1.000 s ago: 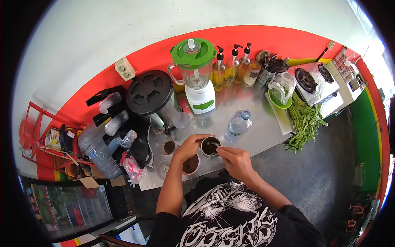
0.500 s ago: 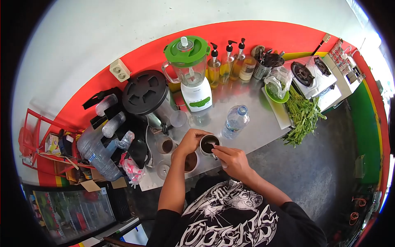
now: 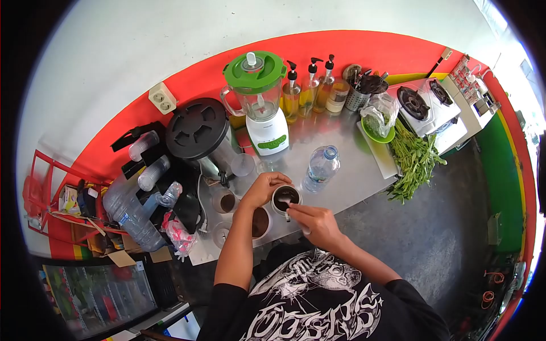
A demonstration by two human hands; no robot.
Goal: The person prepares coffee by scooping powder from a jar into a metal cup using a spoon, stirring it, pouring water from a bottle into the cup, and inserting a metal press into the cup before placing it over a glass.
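A white cup (image 3: 274, 206) with dark liquid inside stands near the front edge of the steel table. My left hand (image 3: 265, 190) is closed around its far left side. In my right hand (image 3: 314, 221) the fingers pinch a spoon (image 3: 286, 201), whose bowl dips into the dark liquid. Just left of the cup, partly behind my left forearm, sits an open tub of brown powder (image 3: 261, 223). A clear glass with brown contents (image 3: 226, 203) and a clear round lid (image 3: 222, 234) are further left. A clear water bottle (image 3: 321, 168) stands right of the cup.
A green-lidded blender (image 3: 269, 133) and a steel dispenser (image 3: 198, 131) stand at the back. Pump bottles (image 3: 309, 91) and a utensil holder (image 3: 358, 99) line the wall. Leafy greens (image 3: 412, 162) hang over the right table edge beside a gas stove (image 3: 424, 108).
The spoon has shifted in the cup, and more of its bowl shows. My right hand has moved slightly toward me; my left still holds the cup. The whole view has shifted slightly.
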